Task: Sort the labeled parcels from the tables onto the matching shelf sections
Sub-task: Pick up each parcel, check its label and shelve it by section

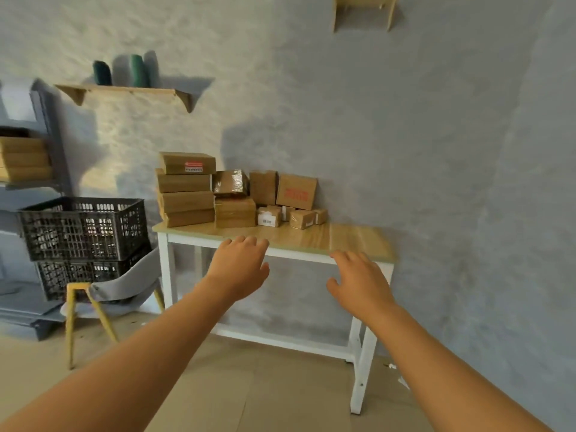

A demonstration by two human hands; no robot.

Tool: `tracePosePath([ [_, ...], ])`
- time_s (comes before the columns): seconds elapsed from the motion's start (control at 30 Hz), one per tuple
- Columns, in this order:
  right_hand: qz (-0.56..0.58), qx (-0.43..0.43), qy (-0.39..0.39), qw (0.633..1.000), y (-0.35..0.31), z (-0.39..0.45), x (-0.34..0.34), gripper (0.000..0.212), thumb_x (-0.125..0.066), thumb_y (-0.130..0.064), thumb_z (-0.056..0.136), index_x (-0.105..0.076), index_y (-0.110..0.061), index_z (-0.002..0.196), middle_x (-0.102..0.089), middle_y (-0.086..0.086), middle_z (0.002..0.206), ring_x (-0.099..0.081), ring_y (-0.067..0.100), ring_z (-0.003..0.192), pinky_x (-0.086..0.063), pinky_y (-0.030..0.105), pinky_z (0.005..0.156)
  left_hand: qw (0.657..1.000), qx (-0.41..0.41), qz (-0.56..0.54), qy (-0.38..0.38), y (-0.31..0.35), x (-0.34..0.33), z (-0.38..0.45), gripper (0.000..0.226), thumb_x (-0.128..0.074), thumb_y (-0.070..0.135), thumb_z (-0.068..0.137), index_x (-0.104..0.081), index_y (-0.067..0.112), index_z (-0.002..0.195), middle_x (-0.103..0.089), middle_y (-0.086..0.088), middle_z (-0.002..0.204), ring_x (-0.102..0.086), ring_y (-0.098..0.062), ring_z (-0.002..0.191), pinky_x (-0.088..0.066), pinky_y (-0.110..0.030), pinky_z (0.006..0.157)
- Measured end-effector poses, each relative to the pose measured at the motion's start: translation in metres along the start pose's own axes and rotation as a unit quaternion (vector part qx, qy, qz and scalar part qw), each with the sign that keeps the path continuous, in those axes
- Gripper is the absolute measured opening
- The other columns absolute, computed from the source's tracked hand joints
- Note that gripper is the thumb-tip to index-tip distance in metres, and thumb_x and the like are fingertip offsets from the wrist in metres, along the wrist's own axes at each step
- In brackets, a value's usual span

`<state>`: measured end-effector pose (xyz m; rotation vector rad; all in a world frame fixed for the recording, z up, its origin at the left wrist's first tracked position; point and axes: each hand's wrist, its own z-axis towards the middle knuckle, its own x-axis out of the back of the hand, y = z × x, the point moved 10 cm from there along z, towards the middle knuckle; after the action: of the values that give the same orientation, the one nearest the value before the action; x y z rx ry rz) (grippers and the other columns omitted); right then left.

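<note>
Several brown cardboard parcels stand against the wall on a wooden table point(358, 240) with white legs. A stack of flat parcels point(185, 190) at the left carries a red-labelled box on top. A box with red print point(296, 191) leans upright at the right, with small parcels point(280, 216) in front of it. My left hand point(240, 266) and my right hand point(360, 283) reach forward in front of the table's near edge, fingers relaxed, holding nothing. A grey shelf unit point(46, 169) at the far left holds flat cardboard boxes point(23, 159).
Two black plastic crates point(82, 227) are stacked on a grey chair with yellow legs point(109, 294), left of the table. A wooden wall shelf point(124, 92) with two green cones hangs above. Cardboard sheets cover the floor.
</note>
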<state>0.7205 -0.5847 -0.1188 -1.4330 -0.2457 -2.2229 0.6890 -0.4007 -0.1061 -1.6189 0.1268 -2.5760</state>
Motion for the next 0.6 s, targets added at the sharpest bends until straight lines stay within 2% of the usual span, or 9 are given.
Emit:
tracePosePath([
  [0.23, 0.007, 0.037, 0.008, 0.999, -0.057, 0.133, -0.07, 0.039, -0.051, -0.03, 0.096, -0.049, -0.019, 0.133, -0.054, 0.001, 0.129, -0.048, 0.022, 0.118, -0.044, 0.034, 0.094, 0.999, 0.033, 0.017, 0.008, -0.116, -0.05, 0.077, 0.042, -0.044, 0.041, 0.1, -0.047, 0.021, 0.136, -0.059, -0.001, 0.126, -0.054, -0.022, 0.117, -0.041, -0.035, 0.098],
  [0.43, 0.003, 0.051, 0.015, 0.999, -0.106, 0.248, -0.114, 0.043, -0.049, -0.026, 0.092, -0.048, -0.02, 0.135, -0.054, 0.0, 0.128, -0.048, 0.023, 0.119, -0.046, 0.035, 0.091, 0.998, 0.049, 0.036, 0.012, -0.214, -0.083, 0.151, 0.041, -0.043, 0.04, 0.099, -0.049, 0.02, 0.133, -0.061, -0.001, 0.122, -0.055, -0.021, 0.111, -0.043, -0.035, 0.094],
  [0.6, 0.004, 0.075, 0.008, 0.997, -0.141, 0.324, -0.152, 0.045, -0.048, -0.026, 0.096, -0.045, -0.021, 0.14, -0.051, 0.001, 0.137, -0.043, 0.022, 0.128, -0.041, 0.034, 0.096, 0.997, 0.057, 0.053, 0.015, -0.273, -0.108, 0.197, 0.039, -0.042, 0.038, 0.099, -0.05, 0.021, 0.133, -0.06, 0.0, 0.122, -0.055, -0.021, 0.111, -0.042, -0.035, 0.096],
])
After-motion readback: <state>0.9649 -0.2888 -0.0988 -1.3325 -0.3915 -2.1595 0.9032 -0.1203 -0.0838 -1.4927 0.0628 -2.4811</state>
